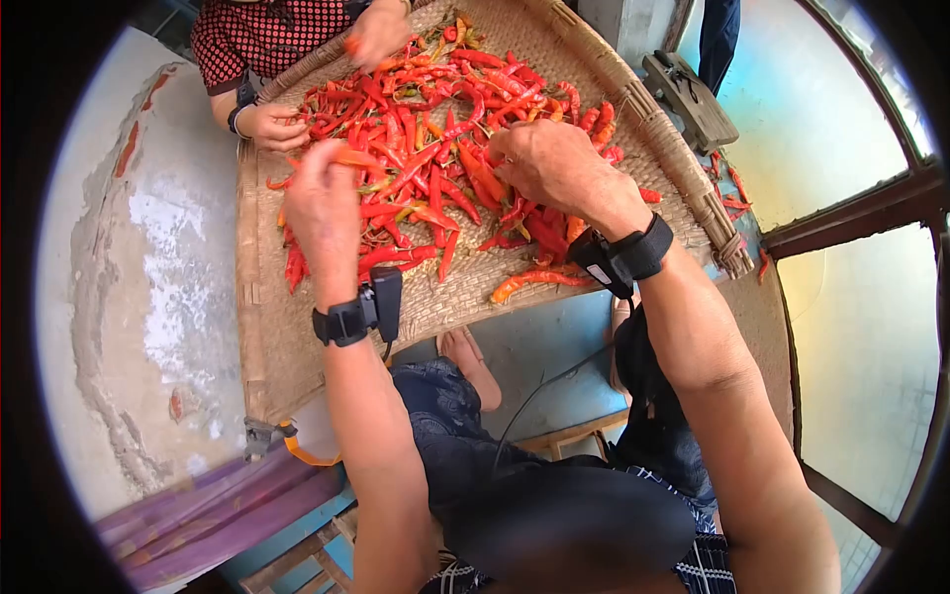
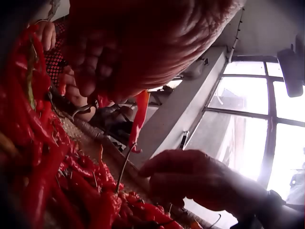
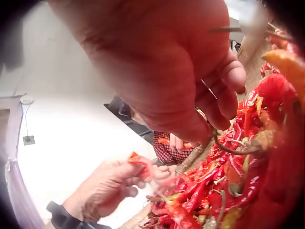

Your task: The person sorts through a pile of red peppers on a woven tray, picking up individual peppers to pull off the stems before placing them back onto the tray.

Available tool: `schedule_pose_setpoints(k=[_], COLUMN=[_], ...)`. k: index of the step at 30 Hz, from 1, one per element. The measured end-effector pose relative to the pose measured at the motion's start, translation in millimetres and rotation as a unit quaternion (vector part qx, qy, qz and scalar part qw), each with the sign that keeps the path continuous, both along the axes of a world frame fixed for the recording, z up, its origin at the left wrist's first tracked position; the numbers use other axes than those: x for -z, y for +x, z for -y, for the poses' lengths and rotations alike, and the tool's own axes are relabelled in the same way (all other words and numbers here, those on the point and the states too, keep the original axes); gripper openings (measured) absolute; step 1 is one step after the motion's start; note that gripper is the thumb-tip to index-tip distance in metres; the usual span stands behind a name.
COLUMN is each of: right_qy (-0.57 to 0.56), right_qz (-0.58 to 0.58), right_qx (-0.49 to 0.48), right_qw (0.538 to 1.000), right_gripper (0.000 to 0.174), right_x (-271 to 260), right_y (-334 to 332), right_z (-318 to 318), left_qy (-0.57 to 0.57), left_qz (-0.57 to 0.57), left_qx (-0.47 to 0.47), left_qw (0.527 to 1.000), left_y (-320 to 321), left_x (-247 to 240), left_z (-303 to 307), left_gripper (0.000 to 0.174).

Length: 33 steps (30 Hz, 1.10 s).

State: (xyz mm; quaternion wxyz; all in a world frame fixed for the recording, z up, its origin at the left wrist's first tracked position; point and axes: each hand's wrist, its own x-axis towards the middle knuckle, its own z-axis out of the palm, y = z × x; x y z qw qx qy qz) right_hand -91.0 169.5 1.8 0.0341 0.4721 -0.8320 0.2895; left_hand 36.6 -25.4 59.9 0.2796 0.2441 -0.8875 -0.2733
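Pepper pinched by left hand shows best from right wrist; grip of right hand unclear

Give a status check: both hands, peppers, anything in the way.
Left hand holding a red pepper. Right hand at the pile, grip unclear. Another person's hands working close, far side.

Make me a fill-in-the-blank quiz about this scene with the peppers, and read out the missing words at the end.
Most of the peppers in the woven tray are coloured ____.
The frosted window stands on the camera wearer's ____ side.
The cloth at the head view's lower left is ____.
The camera wearer holds one pepper in the ____ hand.
Missing words: red; right; purple; left.
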Motion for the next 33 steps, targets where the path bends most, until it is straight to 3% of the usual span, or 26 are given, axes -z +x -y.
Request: schedule_pose_setpoints(k=[1, 3, 5, 8, 10, 11, 12, 13, 15, 17, 19, 21, 23, 27, 28, 31, 32, 33], right_qy=[0.087, 0.101, 0.118, 0.124, 0.154, 0.206, 0.259, 0.134, 0.03, 0.033, 0.033, 0.035, 0.041, 0.009, 0.028, -0.102, -0.183, -0.223], right_qz=[-0.011, -0.017, -0.024, -0.024, -0.021, -0.009, 0.033, -0.039, -0.077, -0.071, -0.046, -0.033, -0.013, -0.009, 0.036, 0.12, 0.093, 0.145], right_qx=[0.007, -0.005, -0.016, -0.015, -0.016, 0.006, -0.039, 0.002, 0.006, 0.003, -0.006, 0.014, 0.001, 0.049, 0.031, 0.011, -0.014, -0.033], right_qw=[0.996, 0.995, 0.993, 0.992, 0.988, 0.979, 0.965, 0.99, 0.997, 0.997, 0.998, 0.999, 0.999, 0.999, 0.998, 0.987, 0.979, 0.963], right_gripper=[0.017, 0.018, 0.018, 0.017, 0.016, 0.016, 0.015, 0.012, 0.011, 0.01, 0.011, 0.014, 0.018, 0.031, 0.034, 0.043, 0.042, 0.036], right_x=[3, 6, 5, 7, 4, -4, -17, 10, 22, 25, 26, 32, 23, 5, -4, 2, 15, 15], right_y=[-1, 2, 6, 9, 12, 17, 18, 20, 21, 21, 22, 18, 16, 16, 14, 0, -9, -13], right_z=[3, 6, 7, 9, 14, 14, 13, 18, 19, 24, 25, 34, 33, 25, 19, 16, 19, 18], left_qy=[-0.001, -0.211, -0.216, -0.244, -0.227, -0.198, -0.223, -0.245, -0.19, -0.194, -0.258, -0.158, -0.123, -0.096, -0.049, -0.02, -0.002, 0.016], left_qz=[0.002, -0.118, -0.129, -0.099, 0.009, 0.076, 0.057, 0.029, 0.114, 0.151, 0.051, 0.18, 0.194, 0.221, 0.187, 0.118, 0.107, 0.093], left_qx=[-0.002, -0.138, -0.118, 0.035, 0.126, 0.168, 0.194, 0.225, 0.258, 0.27, 0.299, 0.278, 0.282, 0.239, 0.226, 0.128, 0.099, 0.068], left_qw=[1.0, 0.96, 0.961, 0.964, 0.966, 0.963, 0.954, 0.943, 0.94, 0.931, 0.918, 0.93, 0.931, 0.941, 0.955, 0.985, 0.989, 0.993], left_y=[2, 1, 3, -3, -5, -4, -2, -4, -6, -10, -8, -11, -15, -15, -12, -4, -1, 4], left_x=[4, 16, 23, 22, 23, 26, 43, 62, 69, 61, 81, 66, 65, 57, 53, 30, 29, 34], left_z=[12, 33, 41, 15, -13, -28, -32, -32, -30, -36, -27, -41, -39, -30, -27, -7, 15, 38], left_gripper=[0.022, 0.032, 0.038, 0.03, 0.023, 0.022, 0.022, 0.022, 0.026, 0.031, 0.031, 0.024, 0.019, 0.017, 0.02, 0.025, 0.029, 0.035])
